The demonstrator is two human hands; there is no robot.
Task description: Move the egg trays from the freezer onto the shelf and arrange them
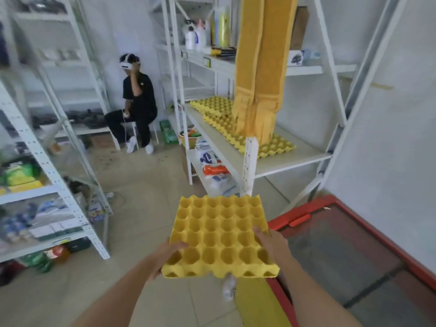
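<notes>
I hold a yellow empty egg tray (220, 234) flat in front of me, above the floor. My left hand (165, 254) grips its near left edge and my right hand (271, 244) grips its right side. Ahead on the white shelf (295, 161) lie more yellow egg trays (259, 140) in a row running from front to back. The red-framed freezer (354, 251) with a dark glass lid sits at the lower right, beside me.
A yellow fringed cloth (262, 67) hangs over the shelf's front post. A person in black (139, 100) sits on a stool at the back. White racks (54, 175) with packaged goods line the left. Bags fill the lower shelf (214, 171).
</notes>
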